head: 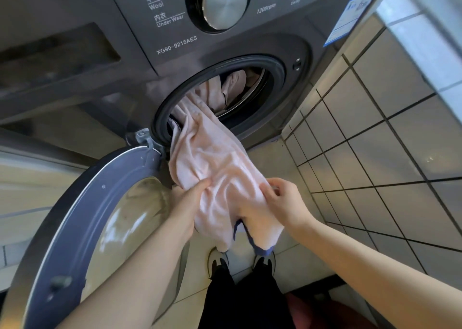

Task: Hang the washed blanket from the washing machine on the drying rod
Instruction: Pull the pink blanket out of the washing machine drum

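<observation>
Blanket (212, 158) half out of my washing machine (295, 118); left hand (186, 201) and right hand (282, 201) fingers both clenched on it.

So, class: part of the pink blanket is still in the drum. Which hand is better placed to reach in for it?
Probably the right hand: it pinches the blanket lightly, on the side away from the open door. The left hand grips a fuller bunch.

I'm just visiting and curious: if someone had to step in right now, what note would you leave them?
Left hand: gripping the pink blanket from its left side.
Right hand: pinching the blanket's right edge.
Blanket: partly pulled out, draped over the drum opening; the rest is inside the washing machine. Door is swung open at left.
Done: door open, pulling started.
Left: pull the blanket fully out, carry it to the drying rod (not in view), hang it.
</observation>
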The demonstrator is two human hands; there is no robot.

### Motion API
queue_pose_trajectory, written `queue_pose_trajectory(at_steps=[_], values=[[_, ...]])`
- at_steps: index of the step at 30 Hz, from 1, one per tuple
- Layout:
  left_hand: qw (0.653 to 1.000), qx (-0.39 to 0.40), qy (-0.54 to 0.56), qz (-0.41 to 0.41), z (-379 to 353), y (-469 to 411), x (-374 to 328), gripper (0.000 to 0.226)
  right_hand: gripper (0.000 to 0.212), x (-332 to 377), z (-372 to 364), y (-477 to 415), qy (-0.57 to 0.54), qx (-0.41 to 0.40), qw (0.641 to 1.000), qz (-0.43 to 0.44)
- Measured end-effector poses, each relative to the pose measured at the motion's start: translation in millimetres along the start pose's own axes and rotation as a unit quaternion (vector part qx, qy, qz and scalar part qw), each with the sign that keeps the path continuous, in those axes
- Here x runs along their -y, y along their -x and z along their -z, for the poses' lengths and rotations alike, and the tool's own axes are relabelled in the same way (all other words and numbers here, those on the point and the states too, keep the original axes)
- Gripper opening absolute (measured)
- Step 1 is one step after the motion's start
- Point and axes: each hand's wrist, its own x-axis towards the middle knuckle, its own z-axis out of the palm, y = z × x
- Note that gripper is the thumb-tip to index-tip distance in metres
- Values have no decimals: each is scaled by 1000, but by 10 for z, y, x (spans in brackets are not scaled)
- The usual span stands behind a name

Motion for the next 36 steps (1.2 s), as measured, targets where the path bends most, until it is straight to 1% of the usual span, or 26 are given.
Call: queue_pose_trajectory(at_steps=[2,3,4,6,7,8,9,11,13,14,16,18,20,22,24,25,26,28,29,30,31,32,33,34,36], values=[[1000,-2,-19,-4,2,23,10,66,42,37,49,36,-20,-6,1000,-2],[1000,9,-28,-1,-3,43,12,62,42,63,58,62,-11,7,1000,-3],[999,41,-24,9,-3,76,10,60,41,83,53,93,11,26,1000,3],[987,159,22,31,-27,154,-18,60,36,115,-14,172,65,70,995,35],[976,210,37,38,-41,205,-41,65,36,142,-72,224,93,99,989,52],[972,230,31,43,-64,249,-54,72,34,168,-139,284,97,134,985,57],[974,219,15,47,-88,284,-62,75,30,193,-201,342,74,174,980,57],[989,138,-25,46,-133,332,-51,63,21,247,-294,442,66,236,965,93],[996,58,-54,35,-129,356,-45,50,17,282,-327,472,108,259,947,153],[997,34,-65,26,-105,360,-54,45,18,283,-323,445,132,263,941,168],[997,15,-73,4,-47,313,-68,37,21,243,-296,331,152,230,947,164],[997,11,-79,-9,6,311,-100,30,21,203,-238,197,133,171,970,107],[996,8,-91,-20,59,310,-129,31,21,158,-198,30,132,111,984,53],[995,15,-97,-31,111,293,-150,45,20,83,-209,-162,122,72,990,18],[995,30,-93,-35,151,288,-176,65,26,18,-258,-396,117,41,992,-1],[995,36,-91,-34,178,277,-177,69,33,11,-285,-514,121,36,992,-19],[994,42,-91,-34,202,279,-178,67,43,-11,-325,-649,125,39,990,-46],[994,53,-91,-35,246,290,-193,56,68,-3,-382,-860,142,69,979,-130],[993,59,-94,-36,265,296,-205,49,73,24,-401,-920,149,97,970,-165],[993,61,-96,-36,272,301,-220,43,67,17,-420,-968,147,122,964,-183],[992,62,-99,-38,279,302,-230,40,51,16,-435,-977,139,141,962,-189],[992,60,-102,-41,277,300,-241,42,34,4,-448,-979,136,144,963,-184],[992,61,-105,-44,272,293,-242,49,30,1,-454,-971,130,134,967,-173],[991,61,-108,-45,261,295,-242,54,33,-24,-455,-965,121,114,974,-156],[990,60,-114,-49,228,305,-213,56,33,-49,-416,-915,112,64,984,-121]])
